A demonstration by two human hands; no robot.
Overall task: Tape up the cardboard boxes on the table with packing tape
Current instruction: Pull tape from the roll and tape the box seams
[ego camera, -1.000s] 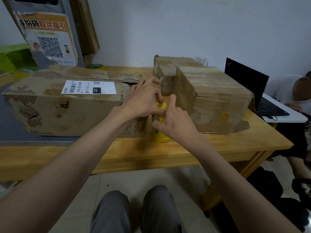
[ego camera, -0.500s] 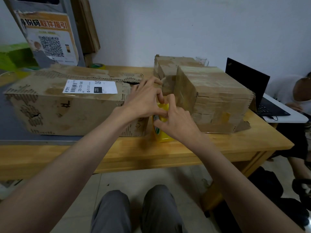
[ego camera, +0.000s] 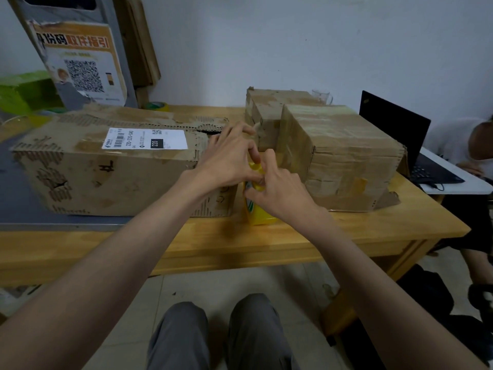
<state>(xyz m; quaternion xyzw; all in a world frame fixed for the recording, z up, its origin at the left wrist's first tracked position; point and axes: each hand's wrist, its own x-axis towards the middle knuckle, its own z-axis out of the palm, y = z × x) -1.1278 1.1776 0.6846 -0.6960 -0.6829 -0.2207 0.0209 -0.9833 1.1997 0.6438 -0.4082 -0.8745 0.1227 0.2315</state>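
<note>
A yellow roll of packing tape (ego camera: 257, 212) stands on edge on the wooden table (ego camera: 346, 233), in the gap between two boxes. My left hand (ego camera: 229, 158) grips the roll's top from the left. My right hand (ego camera: 280, 190) holds its right side, fingertips pinching at the top of the roll. A long worn cardboard box (ego camera: 112, 166) with a white shipping label lies to the left. A taped box (ego camera: 344, 156) sits to the right, and a smaller box (ego camera: 266, 113) stands behind it.
A second tape roll (ego camera: 157, 106) lies at the table's back by a board with a QR poster (ego camera: 80, 65). A glass (ego camera: 321, 96) stands behind the boxes. An open laptop (ego camera: 400, 137) and a seated person (ego camera: 477, 148) are at the right.
Both hands stay on the yellow tape roll; the fingers have shifted slightly at its top. The boxes have not moved.
</note>
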